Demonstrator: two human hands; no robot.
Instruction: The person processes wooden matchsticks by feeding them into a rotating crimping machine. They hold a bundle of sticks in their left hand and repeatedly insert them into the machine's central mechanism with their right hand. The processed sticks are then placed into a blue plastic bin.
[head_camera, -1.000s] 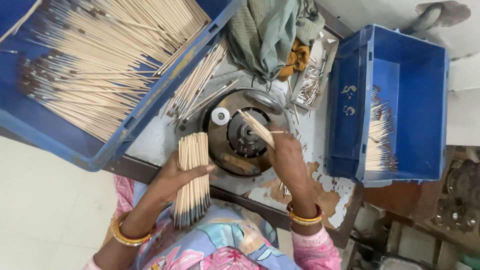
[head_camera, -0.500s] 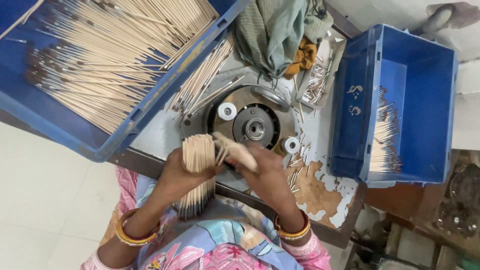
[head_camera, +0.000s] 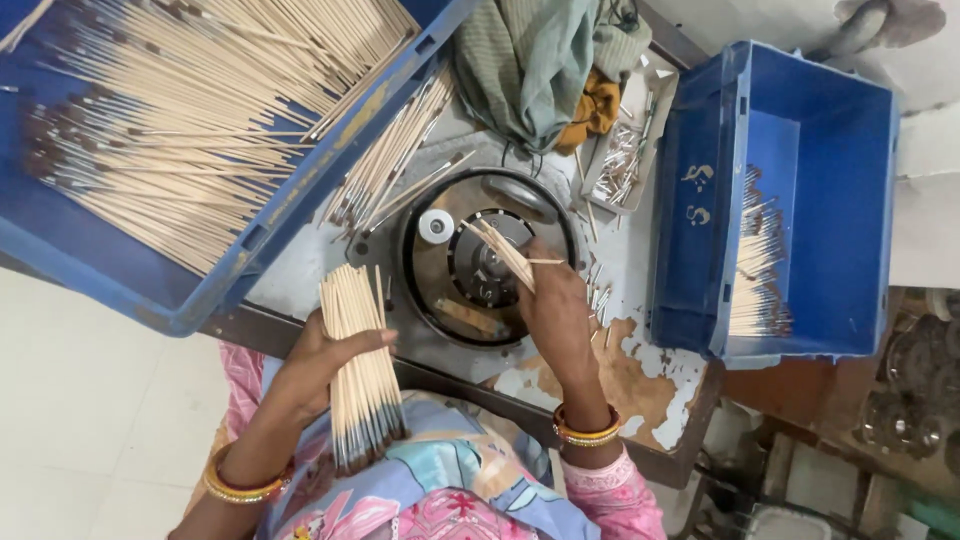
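left hand clamped on bundle of pale wooden sticks | right hand pinching few thin sticks over round dark metal machine disc

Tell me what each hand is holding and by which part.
Left hand grips a bundle of sticks around its middle. Right hand pinches a few sticks by their lower ends.

Round metal machine sits mid-table, ringed by clutter. At its 10–11 o'clock a loose heap of sticks and the wall of the big blue crate close that side. At 12, a green cloth blocks. At 1–2, a small tray of metal bits; at 3, the blue bin walls it off. Bare peeling tabletop at 4–5 is open. Left hand with stick bundle fills 7–8.
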